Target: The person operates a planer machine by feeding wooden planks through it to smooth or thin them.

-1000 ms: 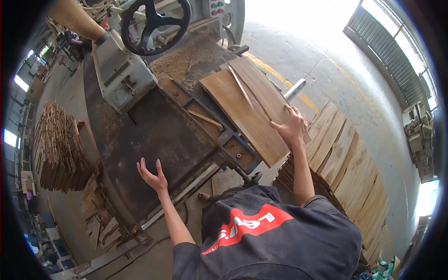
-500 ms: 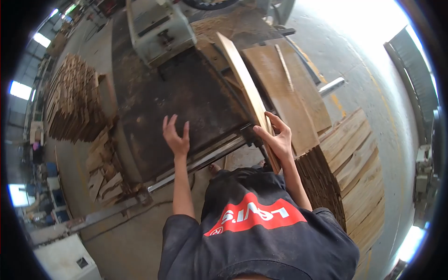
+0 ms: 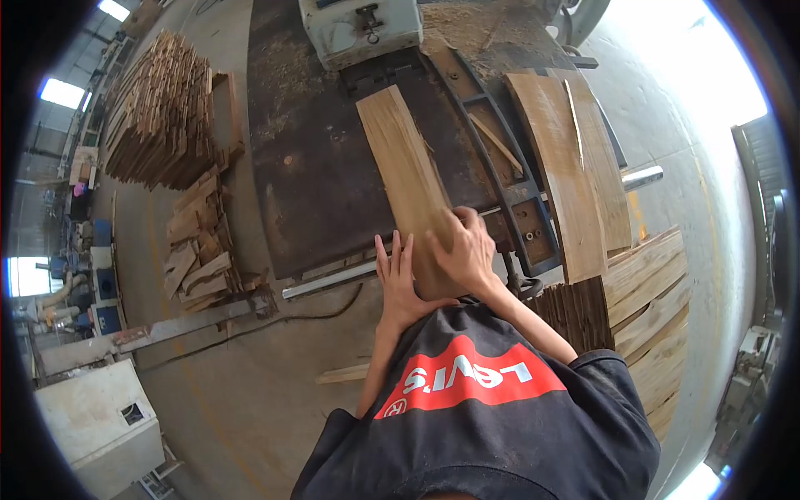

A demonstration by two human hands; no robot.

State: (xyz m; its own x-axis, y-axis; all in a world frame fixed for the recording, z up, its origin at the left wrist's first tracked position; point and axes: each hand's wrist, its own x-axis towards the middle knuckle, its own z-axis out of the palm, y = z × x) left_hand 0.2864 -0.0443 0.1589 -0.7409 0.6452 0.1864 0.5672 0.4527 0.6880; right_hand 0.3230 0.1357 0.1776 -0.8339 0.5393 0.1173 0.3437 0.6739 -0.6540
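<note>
Wooden board lying lengthwise on the dark machine table, its far end close to the machine head, its near end overhanging the near edge. Left hand: fingers extended and apart, beside the board's near left edge. Right hand: fingers bent, touching the near right part; whether it clamps the board cannot be told.

Black T-shirt, short sleeves, red panel (white lettering)
</note>
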